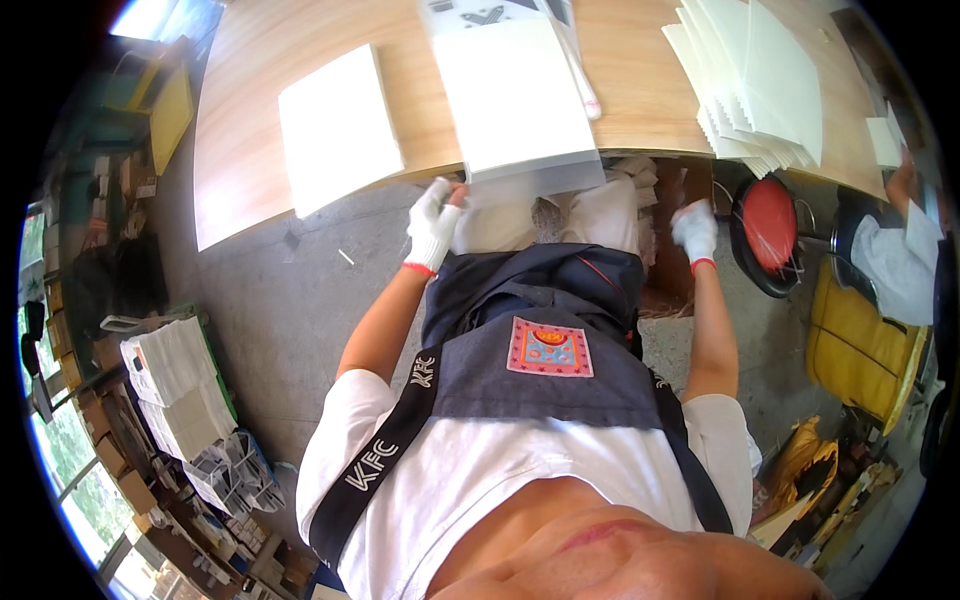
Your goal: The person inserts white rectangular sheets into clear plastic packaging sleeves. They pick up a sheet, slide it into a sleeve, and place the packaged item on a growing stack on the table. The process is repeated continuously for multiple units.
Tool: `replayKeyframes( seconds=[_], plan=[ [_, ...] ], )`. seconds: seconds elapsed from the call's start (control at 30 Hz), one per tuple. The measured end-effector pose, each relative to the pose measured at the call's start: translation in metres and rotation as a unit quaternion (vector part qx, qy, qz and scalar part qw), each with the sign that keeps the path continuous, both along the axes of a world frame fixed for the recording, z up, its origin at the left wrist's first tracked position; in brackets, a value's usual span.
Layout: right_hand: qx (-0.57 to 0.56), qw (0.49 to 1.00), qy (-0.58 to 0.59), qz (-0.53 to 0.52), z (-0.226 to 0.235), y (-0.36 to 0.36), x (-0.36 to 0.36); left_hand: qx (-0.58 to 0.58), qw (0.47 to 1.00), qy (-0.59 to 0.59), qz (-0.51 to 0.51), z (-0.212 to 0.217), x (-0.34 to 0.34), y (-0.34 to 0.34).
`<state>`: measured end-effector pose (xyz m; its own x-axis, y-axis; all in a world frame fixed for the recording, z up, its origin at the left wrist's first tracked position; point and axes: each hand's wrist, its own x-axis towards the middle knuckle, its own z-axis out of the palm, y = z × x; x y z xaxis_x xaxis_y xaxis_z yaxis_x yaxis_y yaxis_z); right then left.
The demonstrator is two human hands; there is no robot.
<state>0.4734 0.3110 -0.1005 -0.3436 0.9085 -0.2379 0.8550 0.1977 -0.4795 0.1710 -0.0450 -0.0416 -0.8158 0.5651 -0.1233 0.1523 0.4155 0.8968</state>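
Observation:
My left hand (pixel 433 224), in a white knitted glove with a red cuff and bare fingertips, is at the table's front edge. Its fingers are curled together beside the near left corner of a clear plastic sheet (pixel 540 178); whether they grip anything is hidden. On that sheet lies a stack of white paper (pixel 510 95). My right hand (pixel 694 231), gloved the same way, hangs off the table edge to the right, away from the paper. Motion smears its fingers. Left of the middle, another white stack (pixel 338 130) rests on the table.
The wooden table (pixel 240 150) spans the front. Fanned white sheets (pixel 755 85) overhang its right edge above a red-seated stool (pixel 770 225). Another person (pixel 890 250) sits at far right beside a yellow chair (pixel 865 345). White bundles (pixel 170 375) stand on the left floor.

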Motion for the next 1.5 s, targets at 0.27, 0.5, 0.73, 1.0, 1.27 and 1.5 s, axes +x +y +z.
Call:
replayKeyframes(
  seconds=[0.27,0.5,0.73,1.0,1.27,1.5],
  plan=[
    [0.312,0.849,0.132,0.406,0.099,-0.075,-0.122,0.066,0.809,0.575,-0.102,0.007,-0.017,0.037],
    [0.108,0.907,0.289,0.287,0.061,-0.104,-0.162,0.081,0.947,0.312,0.010,-0.014,-0.015,0.023],
    [-0.263,0.858,0.435,-0.073,0.046,-0.127,-0.164,0.354,0.855,-0.297,0.236,-0.032,0.009,0.030],
    [-0.403,0.838,0.357,0.089,0.061,-0.138,-0.184,0.230,0.958,-0.120,0.120,0.059,-0.021,-0.007],
    [-0.310,0.844,0.289,0.330,0.118,-0.232,-0.325,0.030,0.946,0.248,0.208,0.055,-0.122,-0.128],
    [-0.304,0.840,0.305,0.330,0.123,-0.223,-0.308,-0.141,0.938,0.279,0.150,0.019,-0.139,-0.152]
  ],
)
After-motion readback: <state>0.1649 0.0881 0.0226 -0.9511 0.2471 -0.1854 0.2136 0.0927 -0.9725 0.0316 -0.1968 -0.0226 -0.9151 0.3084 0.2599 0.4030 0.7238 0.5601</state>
